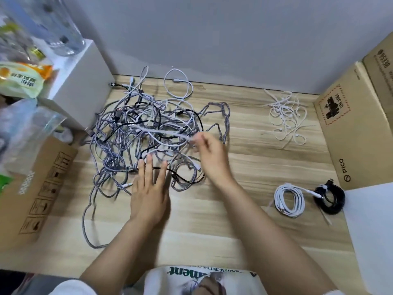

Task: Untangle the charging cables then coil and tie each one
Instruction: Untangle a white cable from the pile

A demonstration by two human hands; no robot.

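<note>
A big tangle of grey braided, white and black charging cables [136, 133] covers the middle of the wooden table [255, 158]. My left hand [148, 188] lies flat with straight fingers on the tangle's near edge, over a black cable. My right hand [210, 152] pinches a white cable [165, 133] at the tangle's right side and holds it raised and stretched leftward. To the right lie a coiled, tied white cable [289, 199] and a coiled, tied black cable [329, 198]. A heap of white ties [287, 116] sits at the back right.
A cardboard box [348, 128] stands along the right edge, with a white sheet [370, 231] in front of it. On the left are a white box [80, 81], a cardboard box [36, 192], plastic bags and a snack packet [19, 79]. A grey wall closes the back.
</note>
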